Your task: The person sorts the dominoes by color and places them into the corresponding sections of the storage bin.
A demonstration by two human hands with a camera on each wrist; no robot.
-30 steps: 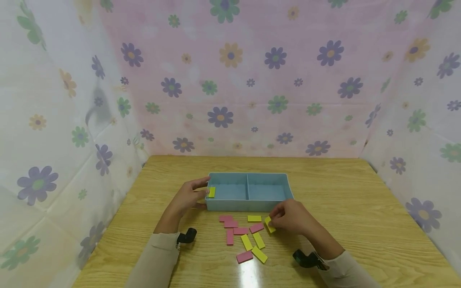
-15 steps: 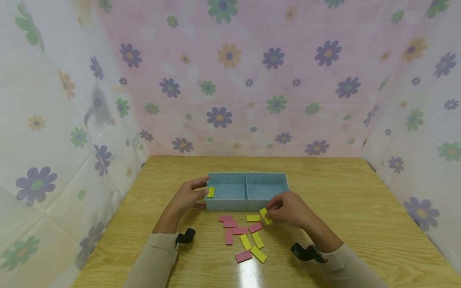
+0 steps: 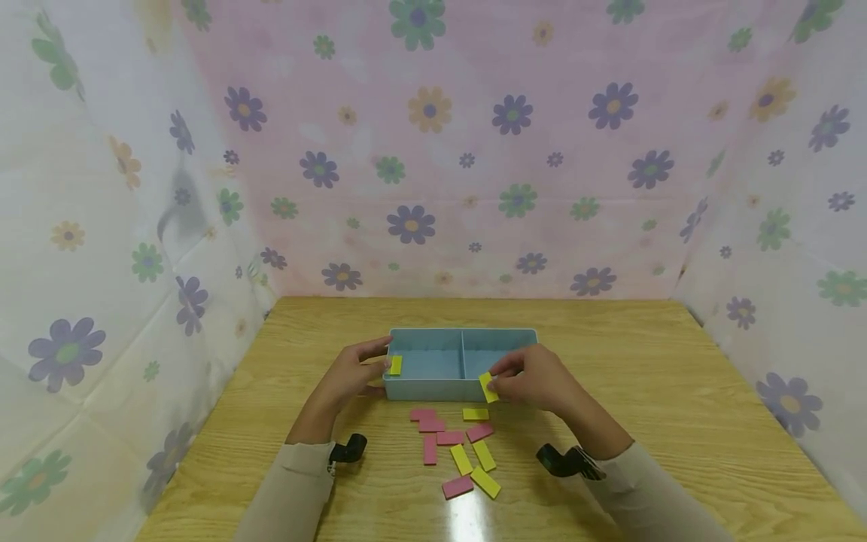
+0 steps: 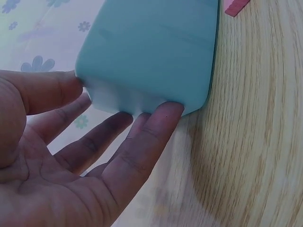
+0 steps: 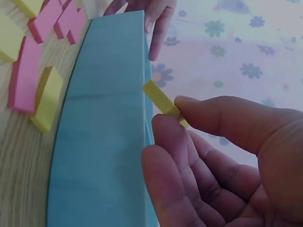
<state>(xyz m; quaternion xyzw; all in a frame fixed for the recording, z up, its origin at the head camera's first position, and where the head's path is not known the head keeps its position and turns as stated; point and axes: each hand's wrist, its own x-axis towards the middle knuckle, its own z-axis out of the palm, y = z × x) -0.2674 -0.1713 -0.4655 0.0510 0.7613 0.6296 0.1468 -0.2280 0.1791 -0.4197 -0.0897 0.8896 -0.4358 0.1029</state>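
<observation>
My right hand (image 3: 535, 376) pinches a yellow rectangular block (image 5: 162, 98) between thumb and fingertips. In the head view that block overlaps the front wall of a light blue two-compartment box (image 3: 433, 390); the right wrist view shows it at the box's top edge. At the box's left end, my left hand (image 3: 352, 373) touches the end wall with its fingers spread, its fingertips right against the blue surface in the left wrist view. Inside the left compartment, close to that end, another yellow block (image 3: 396, 366) is visible.
In front of the box, several pink blocks (image 3: 450, 438) and yellow blocks (image 3: 485, 482) lie loose on the wooden table (image 3: 609, 346). A flowered cloth (image 3: 433, 173) hangs behind and along both sides.
My right hand has carried the yellow block up and left from the tabletop to the box's front wall. My left hand stays at the box's left end.
</observation>
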